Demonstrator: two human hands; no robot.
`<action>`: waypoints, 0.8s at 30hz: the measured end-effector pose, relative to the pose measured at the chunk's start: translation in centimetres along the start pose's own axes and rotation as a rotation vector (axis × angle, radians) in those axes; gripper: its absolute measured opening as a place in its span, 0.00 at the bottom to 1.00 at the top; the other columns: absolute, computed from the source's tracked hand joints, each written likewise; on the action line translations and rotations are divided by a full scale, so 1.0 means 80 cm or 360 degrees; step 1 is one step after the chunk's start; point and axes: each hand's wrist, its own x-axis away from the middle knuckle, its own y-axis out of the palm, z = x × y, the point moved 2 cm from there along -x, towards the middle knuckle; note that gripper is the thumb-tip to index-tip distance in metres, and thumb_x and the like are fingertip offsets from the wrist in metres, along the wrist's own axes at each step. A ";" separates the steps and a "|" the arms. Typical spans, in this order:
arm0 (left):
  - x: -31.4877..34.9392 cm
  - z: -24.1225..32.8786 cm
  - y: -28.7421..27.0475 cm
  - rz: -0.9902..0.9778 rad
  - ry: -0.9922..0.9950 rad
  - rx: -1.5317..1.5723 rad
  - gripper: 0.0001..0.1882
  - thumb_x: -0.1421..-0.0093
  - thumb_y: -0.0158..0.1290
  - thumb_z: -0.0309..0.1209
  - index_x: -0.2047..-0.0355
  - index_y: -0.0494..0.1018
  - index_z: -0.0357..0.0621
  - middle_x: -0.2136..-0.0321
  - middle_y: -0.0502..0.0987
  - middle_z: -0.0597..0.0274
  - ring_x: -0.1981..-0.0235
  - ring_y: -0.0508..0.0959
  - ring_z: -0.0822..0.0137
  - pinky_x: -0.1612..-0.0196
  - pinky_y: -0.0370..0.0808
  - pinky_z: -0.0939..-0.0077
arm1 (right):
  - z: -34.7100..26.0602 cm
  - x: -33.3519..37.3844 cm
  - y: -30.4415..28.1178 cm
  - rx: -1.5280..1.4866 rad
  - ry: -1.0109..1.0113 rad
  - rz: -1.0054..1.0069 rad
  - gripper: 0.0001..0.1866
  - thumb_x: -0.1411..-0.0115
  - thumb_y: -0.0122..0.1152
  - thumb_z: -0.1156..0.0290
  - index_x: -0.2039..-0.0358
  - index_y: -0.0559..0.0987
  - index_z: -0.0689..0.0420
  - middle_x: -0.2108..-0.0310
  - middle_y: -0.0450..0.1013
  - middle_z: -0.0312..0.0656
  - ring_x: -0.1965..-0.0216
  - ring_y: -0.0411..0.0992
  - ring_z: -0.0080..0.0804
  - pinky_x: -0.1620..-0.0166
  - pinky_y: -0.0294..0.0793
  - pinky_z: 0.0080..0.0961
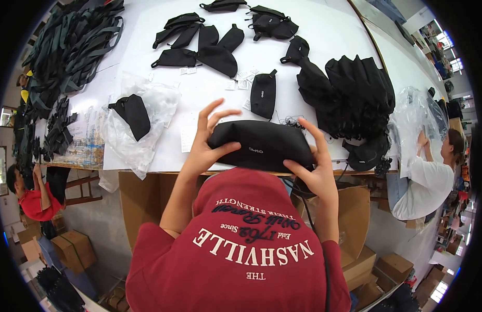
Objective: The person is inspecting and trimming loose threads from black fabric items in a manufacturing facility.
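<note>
I hold a black fabric pouch (pixel 262 146) in front of my chest, over the near edge of the white table (pixel 210 93). My left hand (pixel 205 145) grips its left end with the thumb under it and the fingers spread above. My right hand (pixel 316 169) clasps its right end, the fingers curled over the top edge. My red printed shirt (pixel 241 249) fills the lower middle of the view.
Several black pouches (pixel 215 49) lie on the table, one (pixel 263 93) just beyond my hands and one on clear plastic bags (pixel 142 125). A heap of black bags (pixel 355 99) sits right, dark straps (pixel 69 47) far left. Cardboard boxes (pixel 355 223) stand below. Other people work at left (pixel 35 200) and right (pixel 431 177).
</note>
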 end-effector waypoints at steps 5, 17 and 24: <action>-0.003 0.010 -0.012 -0.0403 -0.0003 -0.0458 0.15 0.50 0.58 0.24 0.59 0.76 0.40 0.72 0.73 0.63 0.69 0.71 0.71 0.64 0.66 0.80 | 0.006 -0.010 0.002 0.0228 -0.0453 -0.0157 0.20 0.54 0.66 0.77 0.58 0.76 0.60 0.61 0.75 0.40 0.59 0.71 0.27 0.53 0.67 0.22; -0.005 -0.003 -0.005 -0.0824 -0.0354 -0.0339 0.20 0.49 0.58 0.23 0.53 0.74 0.43 0.64 0.76 0.62 0.63 0.73 0.72 0.59 0.69 0.78 | 0.015 -0.045 -0.061 0.0152 -0.0459 -0.0140 0.10 0.54 0.64 0.76 0.69 0.80 0.63 0.72 0.77 0.37 0.67 0.72 0.20 0.60 0.68 0.17; 0.009 -0.068 -0.131 0.0368 -0.0458 -0.1239 0.25 0.42 0.53 0.40 0.47 0.65 0.41 0.52 0.70 0.55 0.54 0.69 0.59 0.50 0.66 0.68 | -0.059 -0.075 -0.196 0.1017 -0.1358 0.1486 0.20 0.48 0.61 0.78 0.52 0.73 0.58 0.55 0.72 0.41 0.54 0.70 0.30 0.50 0.66 0.24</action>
